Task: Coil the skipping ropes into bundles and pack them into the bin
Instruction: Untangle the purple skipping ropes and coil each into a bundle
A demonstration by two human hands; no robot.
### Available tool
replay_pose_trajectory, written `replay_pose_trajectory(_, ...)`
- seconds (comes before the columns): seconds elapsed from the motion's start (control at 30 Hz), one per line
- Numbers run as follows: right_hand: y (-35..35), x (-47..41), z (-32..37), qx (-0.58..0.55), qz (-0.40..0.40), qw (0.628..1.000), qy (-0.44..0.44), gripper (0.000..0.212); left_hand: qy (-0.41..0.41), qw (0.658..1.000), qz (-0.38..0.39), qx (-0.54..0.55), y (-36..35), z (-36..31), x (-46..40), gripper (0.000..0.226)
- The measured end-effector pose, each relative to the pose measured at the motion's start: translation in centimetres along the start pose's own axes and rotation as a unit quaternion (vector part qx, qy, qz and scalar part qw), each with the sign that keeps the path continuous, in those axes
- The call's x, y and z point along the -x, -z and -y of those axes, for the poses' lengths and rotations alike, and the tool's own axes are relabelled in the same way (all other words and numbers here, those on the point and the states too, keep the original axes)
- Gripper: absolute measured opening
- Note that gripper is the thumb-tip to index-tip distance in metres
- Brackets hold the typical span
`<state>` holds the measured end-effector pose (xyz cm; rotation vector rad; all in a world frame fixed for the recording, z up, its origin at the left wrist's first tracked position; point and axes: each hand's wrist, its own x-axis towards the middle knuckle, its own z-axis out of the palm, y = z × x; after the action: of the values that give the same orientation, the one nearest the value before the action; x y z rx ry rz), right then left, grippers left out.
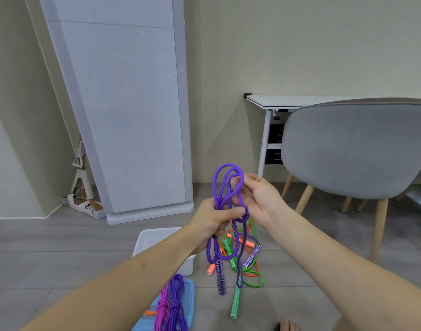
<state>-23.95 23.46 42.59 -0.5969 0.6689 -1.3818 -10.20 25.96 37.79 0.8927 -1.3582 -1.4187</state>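
Slippage worries me: my left hand [216, 219] clenches the purple rope [226, 187] loops, my right hand [259, 197] pinches one strand, and any slack could unravel them.

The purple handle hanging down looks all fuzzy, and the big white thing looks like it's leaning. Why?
In the head view, the purple handle is blurred, probably from swinging under the left hand; the green handle stays sharp. The white panel leans most likely because the wide-angle lens bends the picture's edges. The light is soft, without glare.
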Motion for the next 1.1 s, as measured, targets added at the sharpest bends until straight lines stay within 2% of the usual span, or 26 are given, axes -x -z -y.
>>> replay_pose_trajectory(0.1,-0.1,0.4,-0.6,0.113,0.014,0.993,0.043,0.012,-0.007,0.999,-0.033,-0.017,-0.3,0.0,0.1,0.022)
replay_pose_trajectory(0.17,0.3,0.3,-0.3,0.218,0.021,0.971,0.096,0.010,-0.002,0.998,-0.070,-0.009,-0.1,-0.1,-0.1,0.019)
replay_pose_trajectory(0.2,0.7,0.2,0.0,0.304,0.022,0.941,0.144,0.010,0.001,0.996,-0.088,0.011,0.1,-0.1,-0.2,0.017)
replay_pose_trajectory(0.27,1.7,0.0,0.4,0.472,0.049,0.853,0.218,0.006,0.004,0.991,-0.118,0.059,0.7,-0.4,-0.7,0.017)
replay_pose_trajectory(0.3,2.2,0.0,0.2,0.529,0.075,0.815,0.223,0.003,0.006,0.989,-0.128,0.077,1.1,-0.6,-0.9,0.020)
replay_pose_trajectory(0.4,3.1,0.0,-1.2,0.657,0.111,0.708,0.236,0.013,0.009,0.987,-0.136,0.088,1.5,-0.9,-0.9,0.027)
replay_pose_trajectory(0.47,3.4,-0.2,-1.4,0.709,0.103,0.629,0.302,0.021,0.016,0.989,-0.127,0.078,1.4,-0.9,-0.9,0.028)
replay_pose_trajectory(0.5,3.4,-0.3,-1.4,0.714,0.096,0.610,0.330,0.028,0.020,0.989,-0.125,0.075,1.3,-0.9,-0.9,0.028)
replay_pose_trajectory(0.57,3.5,-0.4,-1.3,0.710,0.086,0.597,0.363,0.034,0.030,0.989,-0.129,0.074,1.4,-1.0,-1.0,0.027)
replay_pose_trajectory(0.73,3.5,-1.0,-2.2,0.735,0.103,0.545,0.388,0.013,0.051,0.988,-0.113,0.086,1.7,-1.0,-1.0,0.019)
replay_pose_trajectory(0.8,3.5,-1.3,-2.3,0.733,0.107,0.557,0.376,0.005,0.057,0.989,-0.102,0.091,2.0,-1.1,-1.0,0.023)
replay_pose_trajectory(0.83,3.5,-1.4,-2.4,0.726,0.109,0.576,0.359,0.002,0.058,0.990,-0.095,0.084,2.2,-1.2,-1.0,0.024)
replay_pose_trajectory(0.93,3.0,-1.2,-2.2,0.681,0.081,0.671,0.280,0.013,0.060,0.996,-0.059,0.009,2.9,-1.2,-0.8,0.012)
replay_pose_trajectory(1.0,2.7,-0.9,-1.9,0.642,0.060,0.731,0.226,0.011,0.073,0.994,-0.037,-0.067,3.1,-0.8,-0.6,0.015)
replay_pose_trajectory(1.1,2.3,-0.4,-1.1,0.566,0.054,0.810,0.145,0.008,0.102,0.984,-0.046,-0.142,3.3,-0.3,-0.5,0.014)
